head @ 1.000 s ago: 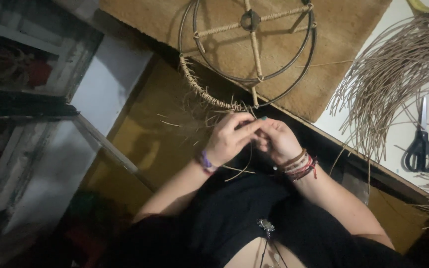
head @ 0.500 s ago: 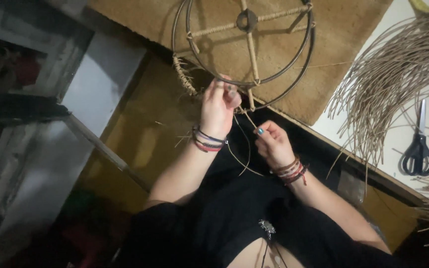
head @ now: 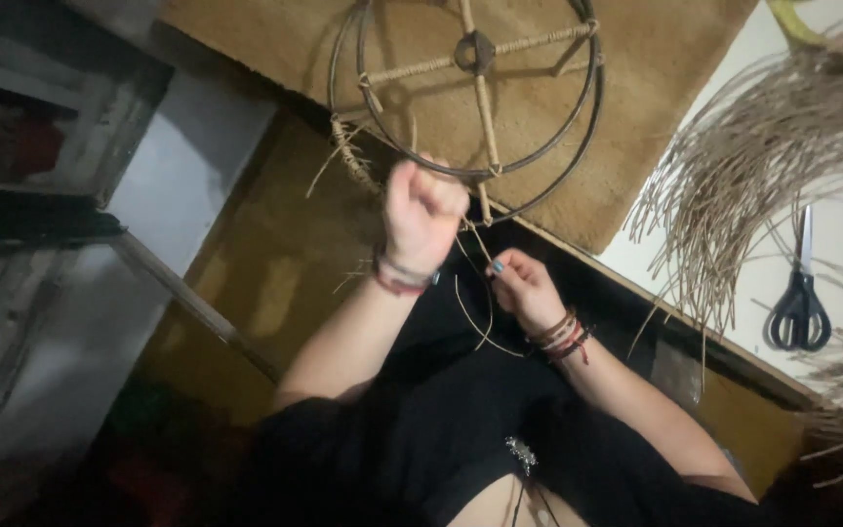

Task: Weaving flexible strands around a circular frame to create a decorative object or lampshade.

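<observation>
A round wire frame (head: 578,146) with wrapped spokes and a central hub lies on a tan mat (head: 636,59). Part of its lower left rim is bound with straw-coloured fibre (head: 348,156). My left hand (head: 421,207) is a closed fist at the frame's lower rim, gripping a thin fibre strand (head: 475,312) that loops down. My right hand (head: 522,288), with several bracelets on the wrist, pinches the same strand a little lower, over my black clothing.
A large bundle of loose dry fibres (head: 763,166) fans over the white surface on the right. Black-handled scissors (head: 800,303) lie beside it. A dark wooden shelf or crate (head: 41,146) stands at the left.
My left hand has risen from beside the right hand up to the frame's rim, drawing the strand taut. The right hand has stayed low and drifted slightly right.
</observation>
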